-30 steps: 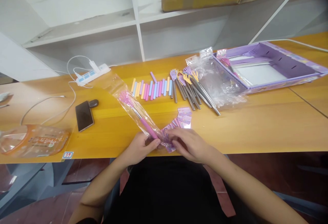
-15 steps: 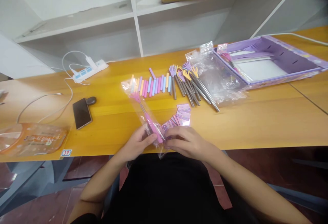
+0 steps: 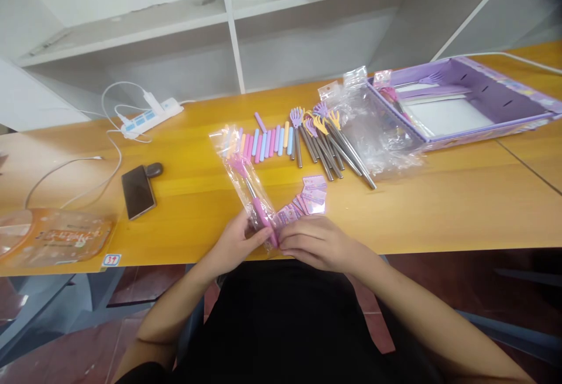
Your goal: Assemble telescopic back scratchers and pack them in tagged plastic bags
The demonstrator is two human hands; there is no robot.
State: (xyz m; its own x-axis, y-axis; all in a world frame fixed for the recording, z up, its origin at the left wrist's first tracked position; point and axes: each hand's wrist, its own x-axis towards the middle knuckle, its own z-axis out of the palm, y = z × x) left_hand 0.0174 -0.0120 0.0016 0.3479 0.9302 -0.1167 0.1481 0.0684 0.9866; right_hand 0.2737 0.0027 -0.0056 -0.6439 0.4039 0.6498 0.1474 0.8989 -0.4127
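A pink back scratcher (image 3: 262, 211) with a small hand-shaped head and a metal shaft lies inside a clear plastic bag (image 3: 230, 153). My left hand (image 3: 239, 242) is closed around the lower part of the bag, its thumb over the pink handle. At the handle's bottom end, my right hand (image 3: 314, 242) pinches with bent fingers; whether it grips the bag or the handle is hidden. Just beyond my right hand, small purple printed cards (image 3: 314, 194) lie fanned out. Coloured handle sleeves (image 3: 272, 141) form a row behind the bag.
Loose scratchers with metal shafts (image 3: 329, 150) lie beside clear bags (image 3: 373, 144). A purple box (image 3: 504, 129) stands at the right. On the left are a phone (image 3: 138, 192), a power strip (image 3: 151, 119) with cables, and an orange pouch (image 3: 65, 235). The table's front edge is close to me.
The bag with the pink back scratcher has shifted slightly, and its lower end no longer hangs below my hands. My right-hand fingers have closed in nearer the handle's end.
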